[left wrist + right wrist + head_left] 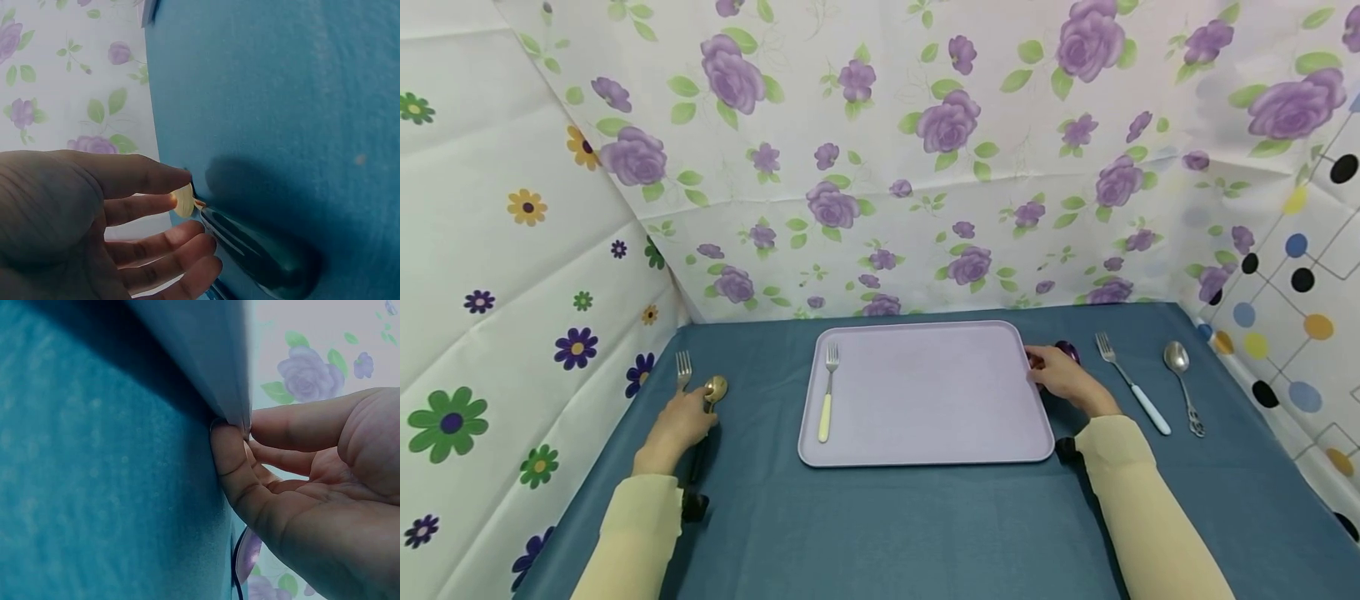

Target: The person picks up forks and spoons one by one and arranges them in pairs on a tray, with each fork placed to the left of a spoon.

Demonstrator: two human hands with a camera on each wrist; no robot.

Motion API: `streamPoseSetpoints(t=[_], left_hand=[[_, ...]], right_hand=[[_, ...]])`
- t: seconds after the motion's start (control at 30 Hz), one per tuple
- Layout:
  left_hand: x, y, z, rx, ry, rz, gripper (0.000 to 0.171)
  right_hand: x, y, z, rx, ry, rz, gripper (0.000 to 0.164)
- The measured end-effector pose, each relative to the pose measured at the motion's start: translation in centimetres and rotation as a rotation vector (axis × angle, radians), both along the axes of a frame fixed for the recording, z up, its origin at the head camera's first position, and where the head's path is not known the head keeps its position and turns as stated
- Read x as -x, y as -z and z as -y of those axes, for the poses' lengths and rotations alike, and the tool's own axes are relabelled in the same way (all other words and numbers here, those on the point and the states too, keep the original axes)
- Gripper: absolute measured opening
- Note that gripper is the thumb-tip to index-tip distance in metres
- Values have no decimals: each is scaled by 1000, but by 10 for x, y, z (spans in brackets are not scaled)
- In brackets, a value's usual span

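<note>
Lilac tray pinched by the right hand, left hand at a gold spoon

A blue cloth covers the tabletop across the lower half of the head view, with soft creases near the bottom. Three printed sheets wall it in: a rose sheet with purple blooms and green leaves at the back, a daisy sheet on the left side, and a dotted sheet with coloured circles and thin lines on the right side.

The tray lies at the centre of the frame. A yellow-handled fork rests along its left side, tines toward the top. The right hand is at the tray's right edge, thumb and finger closed on the rim. Beside that hand, a purple glossy piece is partly hidden. Farther right lie a white-handled fork and a silver spoon.

At left of centre, the left hand partly covers another fork and the gold spoon. Its thumb stands apart from the loosely bent fingers; whether they touch the spoon is unclear.

The left wrist view shows the spoon's glossy dark green handle, mostly covered in the head view. The right wrist view shows a finger tucked beneath the tray's rim, unseen from above. Both sleeves are pale yellow.
</note>
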State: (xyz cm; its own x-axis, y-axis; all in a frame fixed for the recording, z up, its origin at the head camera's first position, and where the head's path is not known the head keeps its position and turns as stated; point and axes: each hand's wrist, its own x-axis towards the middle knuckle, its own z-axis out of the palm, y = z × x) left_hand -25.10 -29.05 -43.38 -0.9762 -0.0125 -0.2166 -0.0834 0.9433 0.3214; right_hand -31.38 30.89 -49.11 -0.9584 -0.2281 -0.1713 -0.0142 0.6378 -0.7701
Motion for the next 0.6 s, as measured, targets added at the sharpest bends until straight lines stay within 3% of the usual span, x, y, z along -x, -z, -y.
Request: streamPoseSetpoints(t=[0.6], left_hand=[[-5,5,4,-11,18,27,59]], right_hand=[[-3,-2,0,-12,-10,-13,56]])
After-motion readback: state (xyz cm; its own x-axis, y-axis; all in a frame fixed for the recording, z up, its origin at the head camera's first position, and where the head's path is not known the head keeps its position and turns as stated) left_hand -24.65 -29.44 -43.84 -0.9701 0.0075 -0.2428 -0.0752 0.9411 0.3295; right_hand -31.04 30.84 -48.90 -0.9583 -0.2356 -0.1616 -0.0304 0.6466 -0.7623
